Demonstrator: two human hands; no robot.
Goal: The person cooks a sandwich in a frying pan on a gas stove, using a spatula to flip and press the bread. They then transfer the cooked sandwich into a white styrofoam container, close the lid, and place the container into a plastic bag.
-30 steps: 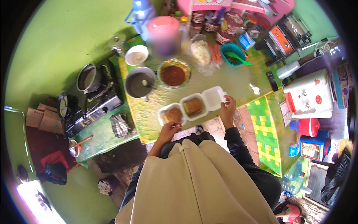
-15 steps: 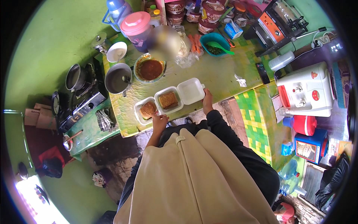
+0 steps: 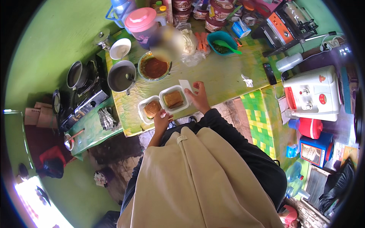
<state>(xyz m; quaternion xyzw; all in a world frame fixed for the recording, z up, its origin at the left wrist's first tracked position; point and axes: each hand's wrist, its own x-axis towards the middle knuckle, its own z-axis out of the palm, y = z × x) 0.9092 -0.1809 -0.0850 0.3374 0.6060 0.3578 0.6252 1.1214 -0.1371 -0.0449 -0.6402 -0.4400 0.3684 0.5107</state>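
Note:
Two white foam food boxes (image 3: 172, 89) stand side by side at the table's near edge. The left one holds a round browned piece of food (image 3: 152, 109), the right one a squarish browned piece (image 3: 173, 99). My left hand (image 3: 162, 119) is at the near right corner of the left box, its fingers pinched around a small pale bit I cannot make out. Beside the right box, my right hand (image 3: 199, 97) has its fingers apart and touches that box's lid (image 3: 185, 86), which stands raised, nearly upright.
Behind the boxes are a bowl of red-brown sauce (image 3: 154, 68), a grey pan (image 3: 121, 76) and a teal bowl (image 3: 221, 42) with a green spoon. A black stove (image 3: 84, 99) stands left. A phone (image 3: 269, 73) and white water dispenser (image 3: 311, 92) are at right.
The right box's lid has swung up from lying open flat. My right hand has moved left with it. My left hand has shifted slightly right and stays pinched.

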